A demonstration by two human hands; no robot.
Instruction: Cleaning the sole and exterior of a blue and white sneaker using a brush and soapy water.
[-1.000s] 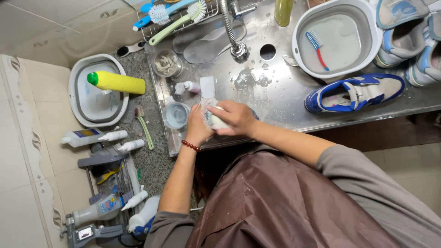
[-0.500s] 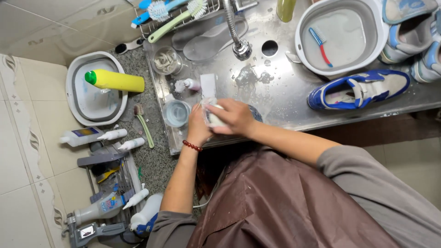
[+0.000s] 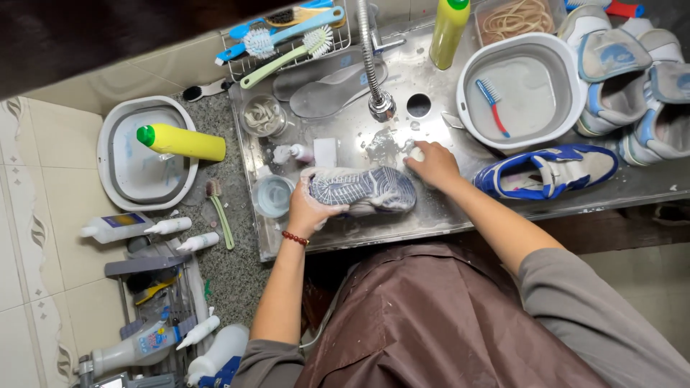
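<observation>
The left hand (image 3: 310,205) grips one end of a shoe (image 3: 363,190), fingers curled over its edge and the thumb side pressed against it. The forearm runs up from the lower frame, wrist bent slightly inward, with a dark red bead bracelet (image 3: 295,238) around it. The shoe lies sole-up on the wet steel counter (image 3: 460,208), near its front edge. The sole is blue with a pale ribbed tread pattern, and patches of white foam cling to it.

The right hand (image 3: 433,162) rests flat on the counter just beyond the shoe's other end, fingers spread and loosely extended. It holds nothing. The arm reaches forward from a grey sleeve, elbow bent, above a brown glossy apron (image 3: 438,323).

A flexible metal faucet hose (image 3: 374,65) hangs over the counter behind the shoe. A round white plastic basin (image 3: 471,108) to the right holds cloudy water and a small blue-and-red brush (image 3: 492,104). A blue-and-white sneaker (image 3: 546,171) lies on its side just right of the right hand. A yellow bottle with a green cap (image 3: 180,141) lies across a second white basin (image 3: 108,172) on the left.
</observation>
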